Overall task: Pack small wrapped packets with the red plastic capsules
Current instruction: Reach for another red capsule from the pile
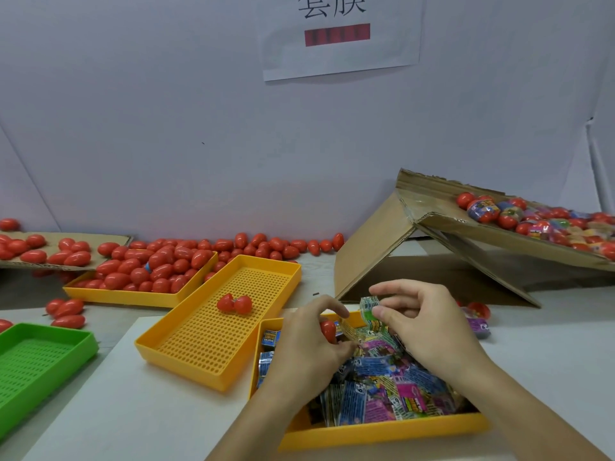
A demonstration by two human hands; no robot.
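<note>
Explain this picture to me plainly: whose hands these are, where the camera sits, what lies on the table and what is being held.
There is no machine here. A person works with bare hands, and the single picture comes from a camera on their head, looking forward and down.

The left hand holds a red plastic capsule. The right hand pinches a small wrapped packet with green print.

Below them, an orange plastic tray is full of colourful packets. Beside it, a perforated orange tray holds one opened red capsule. A third orange tray is heaped with closed red capsules, and more lie loose by the wall. A green tray sits at the left, a cardboard box at the right.
</note>
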